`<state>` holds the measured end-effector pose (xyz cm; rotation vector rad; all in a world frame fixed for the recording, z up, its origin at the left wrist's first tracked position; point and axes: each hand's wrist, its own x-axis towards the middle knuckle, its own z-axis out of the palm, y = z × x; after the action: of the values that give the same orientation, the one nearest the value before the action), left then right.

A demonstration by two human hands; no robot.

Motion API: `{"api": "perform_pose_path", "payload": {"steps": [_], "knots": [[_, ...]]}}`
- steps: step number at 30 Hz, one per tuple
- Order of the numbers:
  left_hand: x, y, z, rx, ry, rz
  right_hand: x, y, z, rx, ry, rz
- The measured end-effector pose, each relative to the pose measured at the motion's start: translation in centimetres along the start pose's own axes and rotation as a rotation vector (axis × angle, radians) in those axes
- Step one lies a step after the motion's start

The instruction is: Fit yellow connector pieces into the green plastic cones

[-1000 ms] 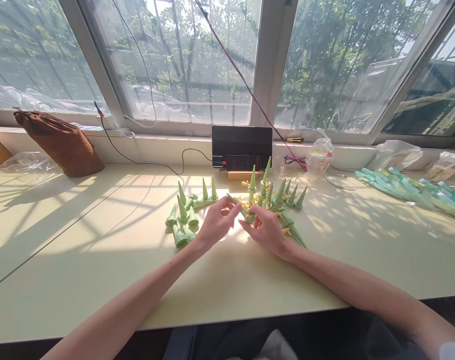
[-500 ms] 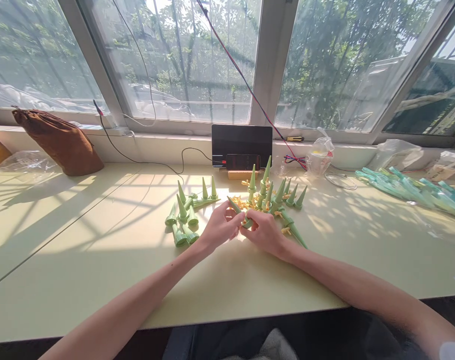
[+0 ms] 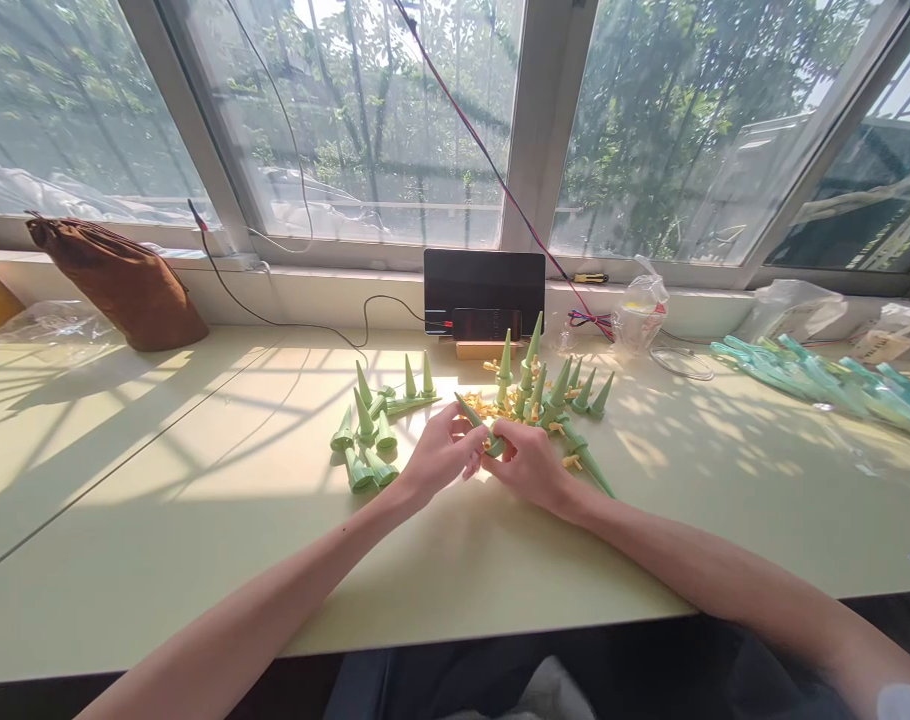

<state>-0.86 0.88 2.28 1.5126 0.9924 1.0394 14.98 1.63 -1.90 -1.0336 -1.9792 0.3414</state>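
Observation:
Between my hands is a green plastic cone [image 3: 468, 411], tilted with its tip toward the upper left. My left hand [image 3: 440, 455] is closed around its side. At its wide base, the fingers of my right hand [image 3: 531, 462] pinch together; a bit of yellow shows there, mostly hidden by fingers. Small yellow plastic pieces [image 3: 476, 403] lie in a pile just beyond my hands. Several green cones fitted with yellow pieces [image 3: 556, 392] stand or lie to the right. Left of my left hand is a group of green cones [image 3: 364, 420], some upright and some on their sides.
A tablet [image 3: 485, 275] and a phone [image 3: 492, 323] lean on a small stand [image 3: 485, 350] behind the pile. A brown drawstring bag [image 3: 125, 290] sits back left. Teal plastic strips [image 3: 822, 380] and a bagged cup [image 3: 641, 310] are on the right. Cables cross the back.
My left hand's lower fingers have loosened and shifted slightly beneath the green cone. The cone and my right hand stay in nearly the same place.

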Motion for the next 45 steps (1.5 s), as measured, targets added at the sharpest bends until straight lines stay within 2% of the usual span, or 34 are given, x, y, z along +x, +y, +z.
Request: {"api": "perform_pose_path", "payload": {"steps": [7, 12, 15, 18, 21, 24, 26, 29, 34, 45], "knots": [[-0.2, 0.3, -0.1, 0.046, -0.006, 0.017, 0.0, -0.1, 0.0, 0.029, -0.014, 0.035], [-0.1, 0.3, -0.4, 0.217, -0.028, 0.047, 0.0, -0.3, -0.2, 0.078, -0.052, 0.031], [0.0, 0.3, -0.5, 0.524, 0.046, 0.162, 0.0, -0.3, -0.2, 0.085, -0.05, 0.059], [-0.1, 0.6, -0.9, 0.99, 0.165, 0.245, 0.0, -0.3, -0.2, 0.079, -0.009, 0.122], [-0.1, 0.9, -1.8, 1.401, 0.257, 0.148, -0.1, -0.4, -0.2, 0.076, -0.007, 0.148], [0.2, 0.9, -2.8, 1.589, 0.292, -0.051, -0.1, -0.5, -0.2, 0.085, -0.024, 0.145], [0.5, 0.7, -3.3, 1.592, 0.258, -0.159, -0.1, -0.5, -0.2, 0.088, -0.022, 0.146], [0.7, 0.5, -3.6, 1.572, 0.193, -0.212, -0.1, -0.4, -0.1, 0.085, -0.018, 0.15], [0.6, 0.6, -3.3, 1.539, 0.086, -0.224, -0.1, -0.4, 0.0, 0.092, -0.02, 0.153], [0.5, 0.9, -3.5, 1.543, -0.052, -0.151, -0.1, -0.2, 0.0, 0.095, -0.036, 0.154]]}}
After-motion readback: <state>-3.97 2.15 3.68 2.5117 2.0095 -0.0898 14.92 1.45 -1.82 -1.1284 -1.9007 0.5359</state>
